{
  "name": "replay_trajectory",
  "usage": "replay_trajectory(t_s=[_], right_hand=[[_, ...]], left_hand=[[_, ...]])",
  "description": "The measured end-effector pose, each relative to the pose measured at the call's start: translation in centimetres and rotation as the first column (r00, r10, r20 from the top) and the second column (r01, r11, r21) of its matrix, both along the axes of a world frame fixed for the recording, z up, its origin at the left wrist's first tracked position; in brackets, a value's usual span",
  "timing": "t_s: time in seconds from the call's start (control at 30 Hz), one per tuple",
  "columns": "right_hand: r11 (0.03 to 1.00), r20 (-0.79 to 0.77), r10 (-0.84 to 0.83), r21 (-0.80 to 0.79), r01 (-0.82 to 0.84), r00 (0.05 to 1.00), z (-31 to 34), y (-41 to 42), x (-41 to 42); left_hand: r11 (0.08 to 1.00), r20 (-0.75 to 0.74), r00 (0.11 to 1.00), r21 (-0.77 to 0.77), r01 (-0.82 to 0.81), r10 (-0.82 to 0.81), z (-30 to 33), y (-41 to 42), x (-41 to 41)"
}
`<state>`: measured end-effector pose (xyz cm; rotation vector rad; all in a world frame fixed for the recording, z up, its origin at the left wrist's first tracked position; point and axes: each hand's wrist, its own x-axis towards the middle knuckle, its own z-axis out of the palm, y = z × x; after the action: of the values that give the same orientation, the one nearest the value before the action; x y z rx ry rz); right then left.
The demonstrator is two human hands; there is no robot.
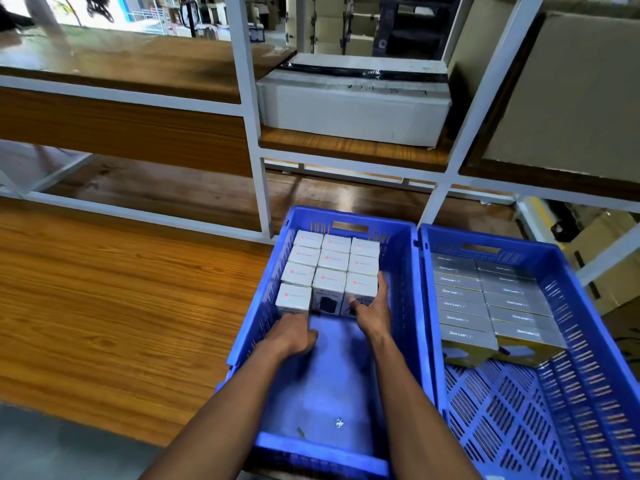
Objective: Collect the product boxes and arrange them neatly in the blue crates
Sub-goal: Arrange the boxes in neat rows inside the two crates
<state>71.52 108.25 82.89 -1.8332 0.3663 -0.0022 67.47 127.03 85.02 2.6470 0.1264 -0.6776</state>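
Both forearms reach into the left crate [401, 271]. Left hand [294, 336] sits at the base of the near-left white box [292, 299], fingers curled under and hidden (we cannot tell whether they grip or just push). Right hand [372, 311]: thumb on the front face of the near-right white box [360, 289], fingers wrapped round its right side, clamped on it.

Beyond the hands, the white boxes [334, 259] stand in tight rows of three against the far wall; bare crate floor lies on our side of the hands.

Right of the right hand, the second crate [588, 296] holds flat grey boxes [485, 299] in two columns.

Step in hand, we judge: squaring up the front row. Next: seat these flush, then fetch more boxes. Past the crates, a white carton [353, 105] on the shelf [353, 150].
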Motion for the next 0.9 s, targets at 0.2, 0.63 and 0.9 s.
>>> replay_trajectory(t_s=[0.2,0.63,0.9], right_hand=[[1.0,-0.005,0.011,0.018,-0.011,1.0,-0.1,0.0,0.0],[0.989,-0.056,-0.144,-0.037,0.142,0.988,0.9,-0.7,-1.1],[0.986,-0.073,-0.161,-0.056,0.157,0.984,1.3,-0.8,-1.4]], left_hand=[[1.0,-0.012,1.0,0.007,-0.011,0.011,0.1,0.1,-0.1],[1.0,0.031,0.999,-0.005,-0.017,0.017,0.4,0.4,-0.7],[1.0,0.031,0.999,0.0,-0.02,0.02,0.8,0.7,-1.0]])
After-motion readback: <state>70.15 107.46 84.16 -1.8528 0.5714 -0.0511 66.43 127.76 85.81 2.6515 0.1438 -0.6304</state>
